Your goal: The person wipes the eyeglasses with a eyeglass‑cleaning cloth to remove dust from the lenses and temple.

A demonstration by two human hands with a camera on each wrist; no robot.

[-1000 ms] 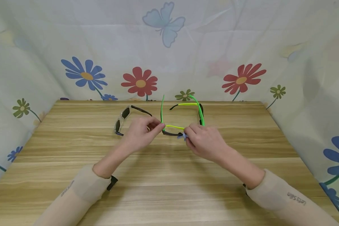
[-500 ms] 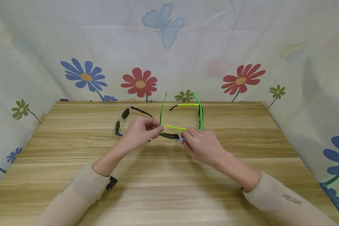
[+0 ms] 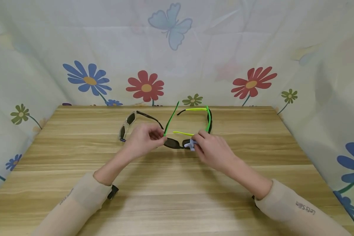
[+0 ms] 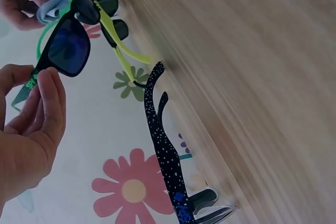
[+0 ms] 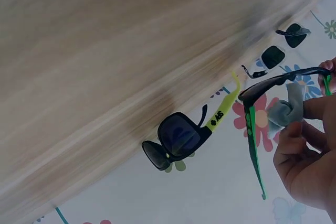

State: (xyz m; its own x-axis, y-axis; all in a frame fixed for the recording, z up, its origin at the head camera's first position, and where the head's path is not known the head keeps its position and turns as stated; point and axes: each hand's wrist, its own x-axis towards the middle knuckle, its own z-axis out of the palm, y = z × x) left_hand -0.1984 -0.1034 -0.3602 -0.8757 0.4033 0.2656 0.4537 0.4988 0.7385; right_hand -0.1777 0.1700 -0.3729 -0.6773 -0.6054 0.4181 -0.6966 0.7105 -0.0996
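My left hand [image 3: 144, 140] grips black-framed sunglasses [image 3: 172, 143] with green temples, fingers and thumb pinching them near one hinge. They are held up off the table with the temples pointing away and the dark lenses facing me. In the left wrist view, the near lens [image 4: 69, 48] has a bluish sheen. A small light-blue cloth [image 3: 190, 145] is pinched in my right hand [image 3: 214, 150], over the right-hand lens. Seen from the right wrist, the bunched cloth [image 5: 287, 111] sticks out between thumb and fingers. The far hinge is partly hidden behind my right hand.
Behind the held pair, sunglasses with yellow temples [image 3: 196, 109] lie on the wooden table [image 3: 177, 196]. Clear-framed sunglasses [image 3: 124, 126] with speckled dark temples [image 4: 167, 153] lie to the left, partly behind my left hand. A flowered curtain [image 3: 194, 49] rises beyond the table's back edge.
The green-templed sunglasses have tilted, so their lenses now show toward me, and their front has come slightly lower and left. The cloth has shifted on the right-hand lens.
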